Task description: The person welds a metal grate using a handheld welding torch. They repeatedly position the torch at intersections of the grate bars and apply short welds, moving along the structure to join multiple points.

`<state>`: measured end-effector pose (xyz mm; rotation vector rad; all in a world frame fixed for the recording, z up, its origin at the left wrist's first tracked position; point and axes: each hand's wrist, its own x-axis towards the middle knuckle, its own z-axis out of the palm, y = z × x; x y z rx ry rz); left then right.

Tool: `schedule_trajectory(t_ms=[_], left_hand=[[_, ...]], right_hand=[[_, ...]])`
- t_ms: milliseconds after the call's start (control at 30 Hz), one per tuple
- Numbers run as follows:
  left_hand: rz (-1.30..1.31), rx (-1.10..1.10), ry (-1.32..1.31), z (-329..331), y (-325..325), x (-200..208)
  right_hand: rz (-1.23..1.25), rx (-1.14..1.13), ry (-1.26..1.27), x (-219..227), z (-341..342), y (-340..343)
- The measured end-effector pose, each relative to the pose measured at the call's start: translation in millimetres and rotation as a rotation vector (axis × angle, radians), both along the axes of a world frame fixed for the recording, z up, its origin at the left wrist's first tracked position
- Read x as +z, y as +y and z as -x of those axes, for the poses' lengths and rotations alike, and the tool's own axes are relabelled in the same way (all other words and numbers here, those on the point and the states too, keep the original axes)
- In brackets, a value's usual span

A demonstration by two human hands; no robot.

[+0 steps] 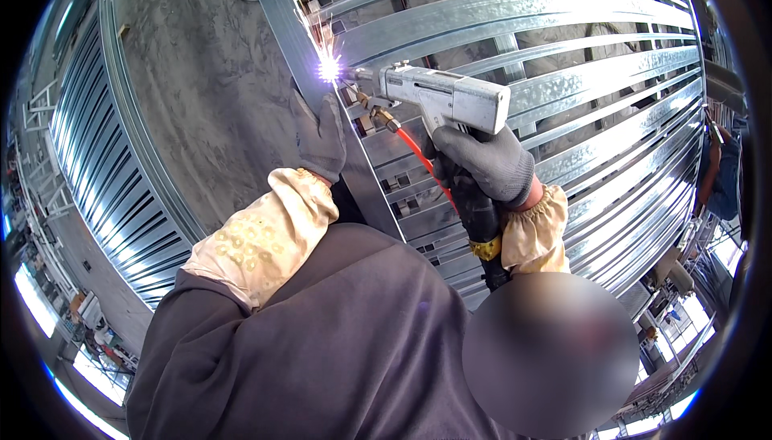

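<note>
My right hand [490, 162], in a dark grey glove, is wrapped round the grip of a pale, pistol-shaped welding gun [446, 92]. Its nozzle points left at a bright violet-white weld spot [329, 68] on the edge of a long metal bar [277, 18], and sparks fly upward. A red hose [418, 153] runs from below the nozzle back under my right hand, beside a thick black cable [474, 211]. My left hand [322, 141], gloved too, lies against the bar just below the weld, thumb and fingers apart, holding nothing.
Shiny metal slats [587, 10] extend right from the bar. Another slatted metal panel [108, 170] stands at the left, beyond grey concrete floor [193, 62]. At the far right edge is a person in blue clothing [728, 170]. A blurred disc hides part of the lower right.
</note>
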<state>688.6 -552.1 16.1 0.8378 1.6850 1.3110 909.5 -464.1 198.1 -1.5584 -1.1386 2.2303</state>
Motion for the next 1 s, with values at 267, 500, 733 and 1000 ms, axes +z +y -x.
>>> schedule_trajectory(t_ms=[267, 500, 733, 1000], left_hand=[[-0.041, 0.019, 0.094, -4, 5, 17], [-0.074, -0.002, 0.121, -2, 3, 5], [-0.041, -0.022, 0.227, -1, 2, 10], [0.112, -0.051, 0.056, 6, 3, 33]], right_hand=[[-0.006, -0.016, -0.043, 6, 1, -4], [0.056, -0.010, -0.017, 7, -4, -4], [0.042, -0.004, -0.016, 8, -7, -7], [-0.068, -0.121, 0.003, 14, -13, -16]])
